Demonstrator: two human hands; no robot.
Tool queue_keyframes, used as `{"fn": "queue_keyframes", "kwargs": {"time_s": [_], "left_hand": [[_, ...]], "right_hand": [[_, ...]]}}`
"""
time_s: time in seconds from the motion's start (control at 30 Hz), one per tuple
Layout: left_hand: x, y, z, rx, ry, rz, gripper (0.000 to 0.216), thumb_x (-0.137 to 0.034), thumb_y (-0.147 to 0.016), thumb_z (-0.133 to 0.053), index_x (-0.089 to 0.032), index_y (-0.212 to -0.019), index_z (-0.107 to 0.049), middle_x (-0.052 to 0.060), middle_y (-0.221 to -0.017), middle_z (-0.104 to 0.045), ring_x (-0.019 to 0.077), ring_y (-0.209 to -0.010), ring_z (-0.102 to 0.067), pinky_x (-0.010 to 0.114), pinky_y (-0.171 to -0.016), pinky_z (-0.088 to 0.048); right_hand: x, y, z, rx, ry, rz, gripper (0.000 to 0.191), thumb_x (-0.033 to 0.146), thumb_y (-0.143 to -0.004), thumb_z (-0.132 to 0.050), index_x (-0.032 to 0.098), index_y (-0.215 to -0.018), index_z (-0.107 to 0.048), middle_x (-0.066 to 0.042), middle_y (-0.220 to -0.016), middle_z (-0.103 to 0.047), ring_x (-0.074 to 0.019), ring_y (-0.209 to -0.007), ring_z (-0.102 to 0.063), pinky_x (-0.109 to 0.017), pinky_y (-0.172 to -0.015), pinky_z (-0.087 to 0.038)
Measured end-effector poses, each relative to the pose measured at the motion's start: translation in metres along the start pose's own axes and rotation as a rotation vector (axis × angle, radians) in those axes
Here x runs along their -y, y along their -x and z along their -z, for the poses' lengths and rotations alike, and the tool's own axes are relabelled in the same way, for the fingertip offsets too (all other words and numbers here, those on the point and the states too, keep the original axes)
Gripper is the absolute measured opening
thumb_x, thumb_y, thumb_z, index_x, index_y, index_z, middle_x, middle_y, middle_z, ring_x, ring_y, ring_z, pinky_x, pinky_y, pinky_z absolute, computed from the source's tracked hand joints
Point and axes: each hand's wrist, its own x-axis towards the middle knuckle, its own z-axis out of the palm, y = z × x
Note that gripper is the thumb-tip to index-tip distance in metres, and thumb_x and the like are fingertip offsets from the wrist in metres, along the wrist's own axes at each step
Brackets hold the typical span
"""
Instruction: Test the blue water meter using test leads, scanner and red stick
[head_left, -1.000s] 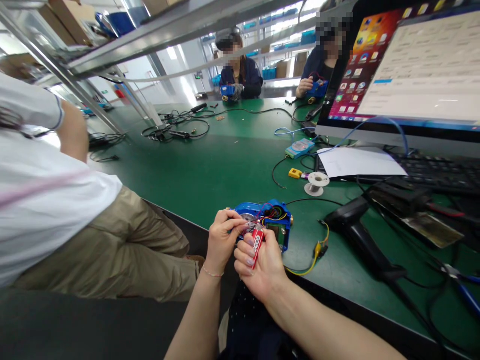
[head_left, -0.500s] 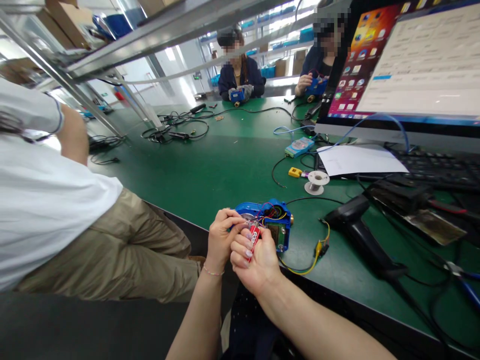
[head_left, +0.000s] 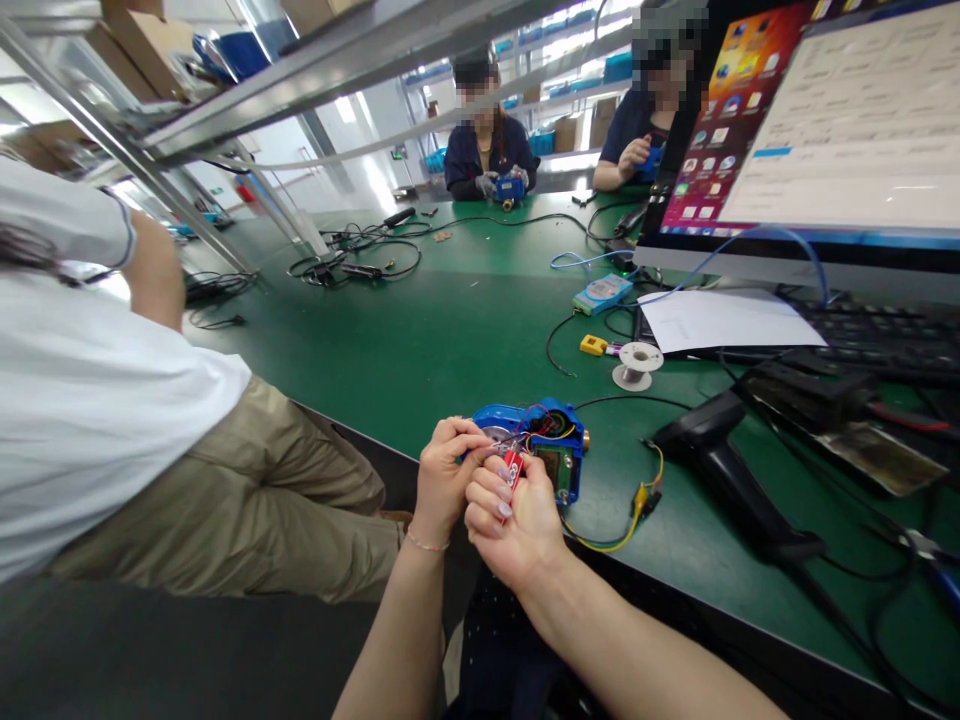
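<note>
A blue device [head_left: 551, 428] with an open top, showing wires and a small board, sits at the near edge of the green table [head_left: 420, 340]. My left hand [head_left: 444, 478] grips its left end, fingers curled over the top. My right hand [head_left: 514, 520] is closed around a small red part [head_left: 512, 468] with white marks, held against the device's wires. Yellow clip leads [head_left: 634, 505] trail off to the right of the device.
A black handheld scanner [head_left: 720, 470] lies to the right, with a white spool [head_left: 636, 363], a paper sheet [head_left: 724, 320], a keyboard [head_left: 885, 335] and a monitor [head_left: 817, 130] beyond. A person in a white shirt [head_left: 82, 400] sits close on my left. Two people work at the far side.
My right hand has curled tighter and drawn the red part closer to the device; less of the red part shows. The person at the far side has shifted right with a blue device.
</note>
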Motion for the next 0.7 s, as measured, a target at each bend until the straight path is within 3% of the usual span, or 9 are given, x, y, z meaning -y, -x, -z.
{"fn": "queue_keyframes", "kwargs": {"time_s": [0.7], "left_hand": [[-0.0024,0.0008,-0.0017,-0.023,-0.006,0.011,0.008,-0.024,-0.078,-0.064,-0.021,-0.072,-0.067,0.001,-0.077,-0.059,0.0145,-0.082,-0.057,0.031,-0.085,-0.047]], "right_hand": [[0.009,0.0026,0.009,-0.001,0.185,-0.152,0.049,0.041,-0.089,-0.018,0.017,-0.049,-0.031,0.007,-0.041,-0.015,-0.0047,-0.032,-0.009,-0.014,-0.028,-0.008]]}}
